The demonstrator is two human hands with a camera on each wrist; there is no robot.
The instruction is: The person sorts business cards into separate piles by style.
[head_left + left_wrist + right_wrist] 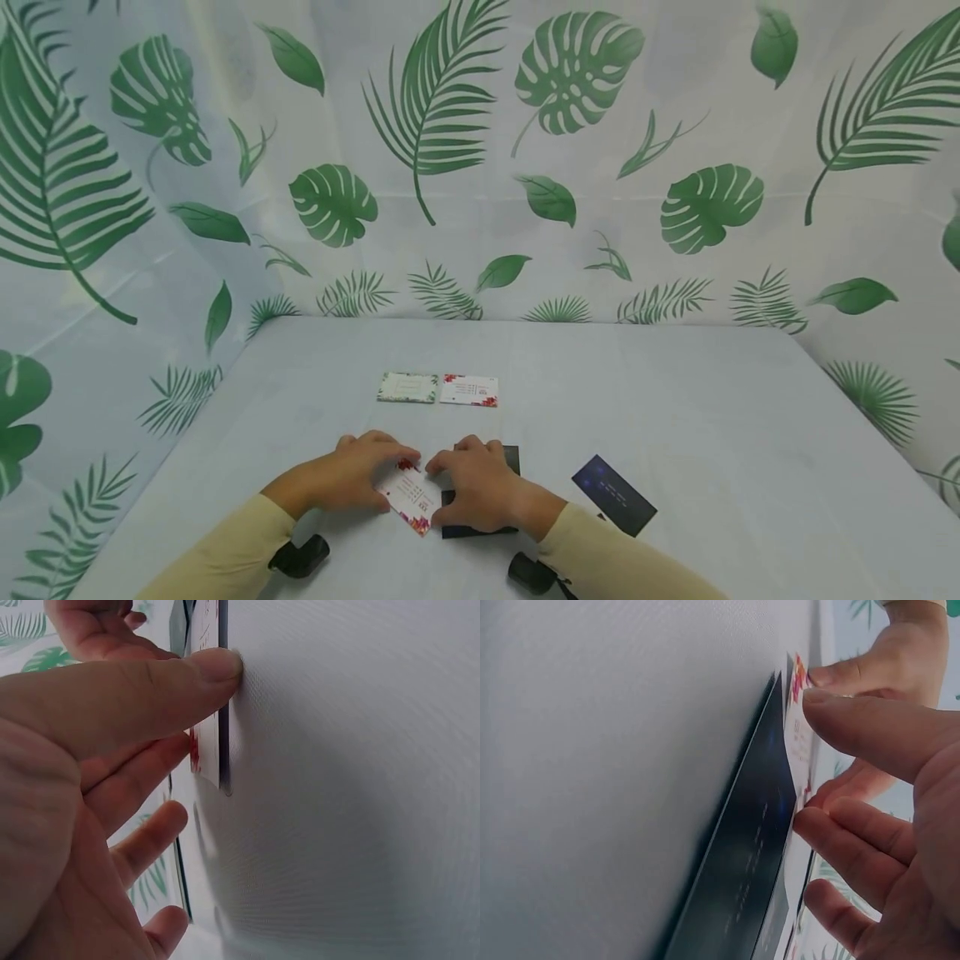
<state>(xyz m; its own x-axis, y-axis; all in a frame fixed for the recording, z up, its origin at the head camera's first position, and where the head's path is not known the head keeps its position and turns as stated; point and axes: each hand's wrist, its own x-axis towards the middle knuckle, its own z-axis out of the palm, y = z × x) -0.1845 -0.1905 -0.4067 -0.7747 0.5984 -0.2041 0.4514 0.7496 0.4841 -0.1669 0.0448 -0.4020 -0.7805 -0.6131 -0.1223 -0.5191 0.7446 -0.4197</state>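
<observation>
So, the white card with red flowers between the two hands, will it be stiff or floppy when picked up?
Probably stiff: the white card looks almost flat, with no clear sag. It is likely light too, being smaller than the left hand.

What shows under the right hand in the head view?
Parts of something dark and flat show beyond and below the right hand. The hand covers its middle, so whether it is one card or several cannot be told.
</observation>
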